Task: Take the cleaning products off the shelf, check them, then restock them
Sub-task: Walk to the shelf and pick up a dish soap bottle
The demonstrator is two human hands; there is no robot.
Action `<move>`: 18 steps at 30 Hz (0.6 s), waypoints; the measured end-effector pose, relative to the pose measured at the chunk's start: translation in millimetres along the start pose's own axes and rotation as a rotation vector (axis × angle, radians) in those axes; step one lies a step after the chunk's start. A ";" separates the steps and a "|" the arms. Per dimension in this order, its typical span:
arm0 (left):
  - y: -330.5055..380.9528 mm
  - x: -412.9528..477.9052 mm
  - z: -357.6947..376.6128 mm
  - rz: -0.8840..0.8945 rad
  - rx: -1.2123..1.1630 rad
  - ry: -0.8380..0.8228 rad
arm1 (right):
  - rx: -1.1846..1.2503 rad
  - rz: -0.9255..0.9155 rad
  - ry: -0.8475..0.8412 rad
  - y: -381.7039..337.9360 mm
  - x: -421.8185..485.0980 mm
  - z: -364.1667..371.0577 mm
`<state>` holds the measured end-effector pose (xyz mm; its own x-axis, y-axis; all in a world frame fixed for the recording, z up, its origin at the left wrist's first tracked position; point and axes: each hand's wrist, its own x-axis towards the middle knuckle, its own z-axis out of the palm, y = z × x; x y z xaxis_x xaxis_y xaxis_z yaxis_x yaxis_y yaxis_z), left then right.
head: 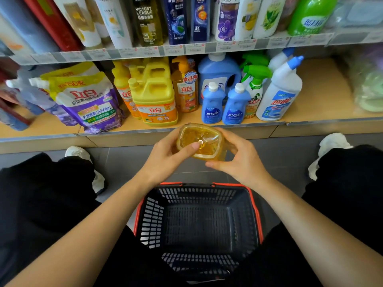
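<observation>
A clear bottle of orange-yellow liquid (204, 139) is held tipped over, its base facing me, just in front of the bottom shelf's edge. My left hand (165, 156) grips its left side, thumb on the base. My right hand (240, 156) holds its right side. On the bottom shelf (323, 100) stand a yellow jug (155, 100), an orange pump bottle (185, 88), two small blue bottles (213, 104), a large blue jug (218, 73), a green-trigger spray (255, 85), a white toilet cleaner bottle (279, 90) and purple refill pouches (91, 102).
A black basket with a red rim (199, 224) sits on the grey floor between my knees, below the hands, nothing in it. The upper shelf (186, 49) holds shampoo and body wash bottles. White shoes (78, 153) rest on either side.
</observation>
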<state>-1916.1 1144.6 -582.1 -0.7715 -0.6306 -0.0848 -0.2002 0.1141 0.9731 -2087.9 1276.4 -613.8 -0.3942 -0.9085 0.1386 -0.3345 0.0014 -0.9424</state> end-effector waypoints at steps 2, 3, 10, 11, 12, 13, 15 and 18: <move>0.3 -1.9 -2.1 0.071 0.091 0.035 | 0.021 0.005 0.005 0.1 -0.2 0.3; -0.5 -3.3 -3.1 0.137 0.146 0.048 | 0.032 0.010 0.004 -0.1 -0.7 0.9; -8.2 -7.0 -0.1 0.579 0.609 -0.062 | 0.101 0.011 0.003 -1.0 -4.5 5.9; -8.2 -7.1 0.8 0.597 0.620 -0.071 | 0.111 0.011 0.003 -0.5 -4.2 6.2; -8.0 -7.2 1.4 0.611 0.624 -0.078 | 0.117 0.012 0.003 0.1 -4.2 6.0; -8.0 -7.3 2.0 0.618 0.622 -0.084 | 0.119 0.014 0.003 0.7 -3.9 5.8; -8.7 -7.6 2.4 0.627 0.600 -0.085 | 0.115 0.020 -0.001 1.7 -3.9 5.5; -12.5 -7.5 2.7 0.647 0.552 -0.067 | 0.107 0.029 -0.004 3.5 -4.4 5.0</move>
<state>-1909.4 1150.0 -594.2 -0.8661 -0.2671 0.4226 0.0403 0.8052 0.5916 -2083.0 1278.3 -619.2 -0.3984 -0.9106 0.1099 -0.2300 -0.0168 -0.9730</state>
